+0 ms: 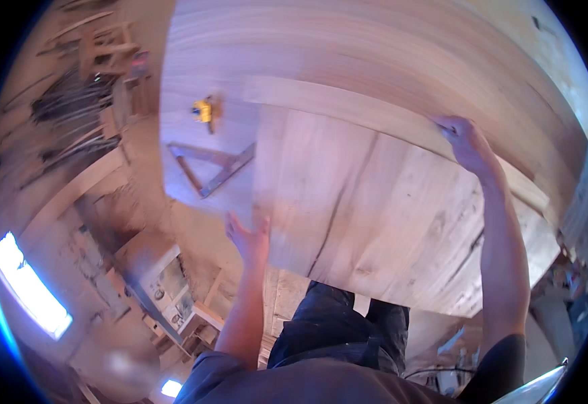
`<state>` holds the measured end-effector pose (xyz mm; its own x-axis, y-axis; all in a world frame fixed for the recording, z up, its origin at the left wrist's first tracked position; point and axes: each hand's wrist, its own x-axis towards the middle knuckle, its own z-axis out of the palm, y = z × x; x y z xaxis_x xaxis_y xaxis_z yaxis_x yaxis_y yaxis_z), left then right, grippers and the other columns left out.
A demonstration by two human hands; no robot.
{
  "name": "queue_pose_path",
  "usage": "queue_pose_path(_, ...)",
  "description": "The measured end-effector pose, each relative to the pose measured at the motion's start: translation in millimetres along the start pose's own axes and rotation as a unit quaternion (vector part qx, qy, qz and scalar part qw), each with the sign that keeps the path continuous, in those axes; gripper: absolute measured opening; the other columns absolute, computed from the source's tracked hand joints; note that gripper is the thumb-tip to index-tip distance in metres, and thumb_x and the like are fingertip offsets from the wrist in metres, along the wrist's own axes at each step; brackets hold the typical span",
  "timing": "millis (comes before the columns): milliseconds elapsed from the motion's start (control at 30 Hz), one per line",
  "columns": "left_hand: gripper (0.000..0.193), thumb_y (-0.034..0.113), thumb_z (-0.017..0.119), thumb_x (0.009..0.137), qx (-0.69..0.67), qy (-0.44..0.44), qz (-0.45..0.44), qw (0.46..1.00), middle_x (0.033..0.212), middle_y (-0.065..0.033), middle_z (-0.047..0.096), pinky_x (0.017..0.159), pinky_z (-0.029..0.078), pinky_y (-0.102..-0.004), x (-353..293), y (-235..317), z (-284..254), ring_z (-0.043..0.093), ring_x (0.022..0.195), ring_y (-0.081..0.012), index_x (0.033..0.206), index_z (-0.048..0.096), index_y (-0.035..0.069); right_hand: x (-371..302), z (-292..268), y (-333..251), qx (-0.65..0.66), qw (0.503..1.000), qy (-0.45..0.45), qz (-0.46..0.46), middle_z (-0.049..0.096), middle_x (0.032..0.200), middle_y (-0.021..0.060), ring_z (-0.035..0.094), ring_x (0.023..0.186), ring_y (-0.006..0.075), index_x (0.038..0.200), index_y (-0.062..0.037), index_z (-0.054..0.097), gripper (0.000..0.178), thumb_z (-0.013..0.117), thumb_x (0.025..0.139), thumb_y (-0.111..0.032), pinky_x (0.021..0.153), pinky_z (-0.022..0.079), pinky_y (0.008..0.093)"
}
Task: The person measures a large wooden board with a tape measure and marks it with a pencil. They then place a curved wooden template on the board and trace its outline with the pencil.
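A wide pale wooden panel (374, 209) with dark cracks lies in front of me on a larger wooden worktop (294, 40). Along the panel's far edge runs a long narrow board (348, 108). My right hand (467, 143) is closed at that board, fingers bunched; what they grip, if anything, is too blurred to tell. My left hand (248, 241) is open beside the panel's left edge, thumb and fingers apart, the thumb close to the wood. Left of the panel lie a triangular wooden frame or square (206, 168) and a small yellow-and-black tool (203, 111).
Scrap wood (72, 114) is piled at the far left. Below it stands a wooden box-like piece (149, 256) with equipment beside it. A bright window (31, 286) glares at lower left. Cluttered items (452, 357) lie at lower right, under the panel's near edge.
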<state>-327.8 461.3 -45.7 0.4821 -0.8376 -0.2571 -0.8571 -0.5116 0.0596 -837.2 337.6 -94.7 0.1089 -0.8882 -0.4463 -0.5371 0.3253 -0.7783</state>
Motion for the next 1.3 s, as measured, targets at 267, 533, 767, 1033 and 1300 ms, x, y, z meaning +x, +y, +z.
queue_pose_path(267,0.035,0.012,0.064,0.094,-0.208,0.014,0.563,0.800,0.123,-0.0177,0.066,0.105,0.042,-0.0472,69,299,28,0.056,0.120,-0.0383,0.126,0.063,-0.004,-6,1,-16,-0.079,0.995,0.044,0.048,0.073,0.116,0.0193,0.069,0.105,0.0310,0.131,-0.0134,0.069,0.043,0.051,0.094,0.001,0.093,0.051,0.0361)
queue_pose_path(533,0.013,0.015,0.060,0.096,-0.179,-0.129,0.534,0.816,0.087,-0.0118,0.064,0.081,0.047,-0.0467,-3,386,69,0.062,0.084,-0.0354,0.089,0.068,0.008,-11,-13,-35,-0.090,0.987,-0.010,0.131,0.073,0.106,0.0144,0.066,0.099,0.0363,0.119,-0.0141,0.073,0.042,0.051,0.088,0.003,0.088,0.051,0.0458)
queue_pose_path(767,0.015,0.018,0.065,0.093,-0.178,-0.063,0.584,0.790,0.078,-0.0086,0.060,0.071,0.047,-0.0437,0,376,84,0.060,0.076,-0.0327,0.081,0.069,0.009,-66,-14,-22,-0.151,0.942,0.294,-0.058,0.071,0.119,0.0113,0.065,0.107,0.0311,0.127,-0.0063,0.067,0.042,0.051,0.091,0.008,0.086,0.054,0.0359)
queue_pose_path(1033,0.025,0.021,0.070,0.090,-0.195,-0.036,0.591,0.782,0.072,-0.0056,0.055,0.068,0.045,-0.0431,-6,383,82,0.059,0.072,-0.0288,0.069,0.065,0.010,-308,112,-45,0.478,0.735,0.337,0.343,0.072,0.107,0.0130,0.068,0.093,0.0205,0.125,0.0016,0.065,0.031,0.058,0.100,-0.016,0.086,0.053,0.0329)
queue_pose_path(1300,0.031,0.025,0.069,0.093,-0.164,-0.038,0.584,0.794,0.070,-0.0053,0.055,0.068,0.046,-0.0418,-9,385,79,0.057,0.069,-0.0279,0.068,0.064,0.009,-378,250,-30,0.663,0.262,0.322,0.623,0.065,0.107,0.0206,0.068,0.090,0.0344,0.116,0.0012,0.057,0.022,0.051,0.095,0.002,0.077,0.058,0.0456)
